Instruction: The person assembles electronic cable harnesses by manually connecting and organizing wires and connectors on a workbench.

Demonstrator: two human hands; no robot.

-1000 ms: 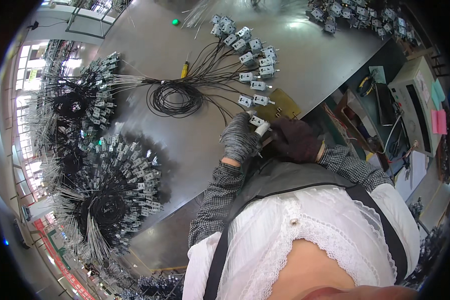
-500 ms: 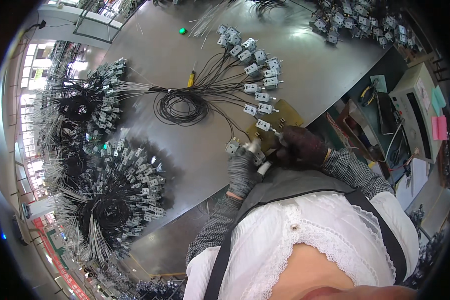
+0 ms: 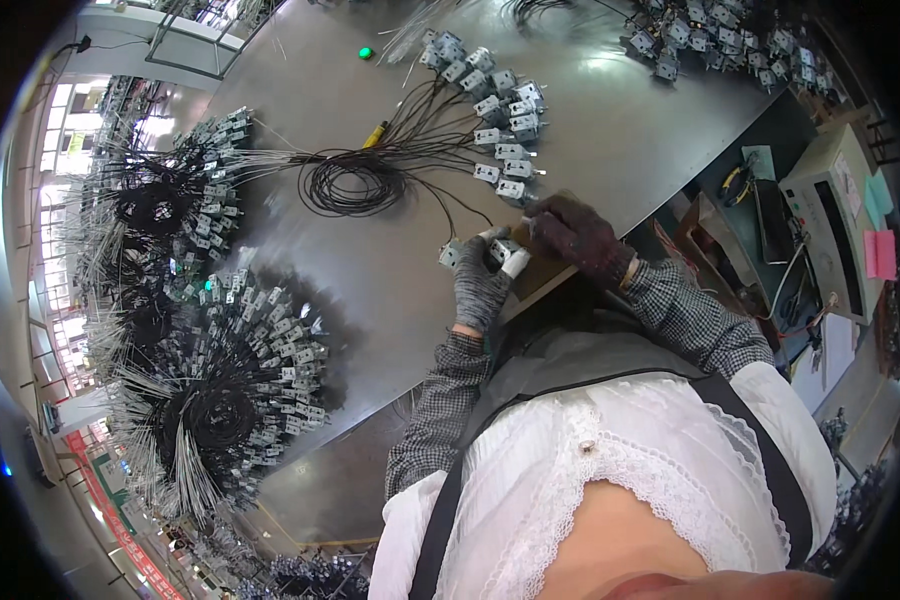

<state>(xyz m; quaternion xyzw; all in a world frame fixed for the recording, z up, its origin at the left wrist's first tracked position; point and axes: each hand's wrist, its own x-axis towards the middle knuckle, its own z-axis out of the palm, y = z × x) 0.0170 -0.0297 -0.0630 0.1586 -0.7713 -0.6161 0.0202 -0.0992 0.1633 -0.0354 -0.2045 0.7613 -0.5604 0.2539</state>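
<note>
My left hand (image 3: 480,287), in a grey knit glove with white-wrapped fingertips, grips a small silver metal cable fitting (image 3: 504,252) near the table's front edge. Beside its fingers lies another such fitting (image 3: 451,253) on a black cable. My right hand (image 3: 580,238), in a dark maroon glove, is closed just right of the held fitting; whatever is in its fingers is hidden. Below both hands shows part of a brownish board (image 3: 542,275) at the edge. Beyond them, black cables (image 3: 355,185) lie coiled, their silver fittings (image 3: 510,130) fanned out to the right.
A yellow-handled tool (image 3: 375,134) touches the coil's far side. Large cable bundles (image 3: 220,415) crowd the left of the metal table (image 3: 390,300). More fittings (image 3: 720,45) are heaped at the far right. A beige machine (image 3: 835,225) stands on a side bench at right.
Both hands have moved farther from my body. The coil and fanned fittings have shifted away and slightly left. The board has come nearer the front edge, and more of it is covered.
</note>
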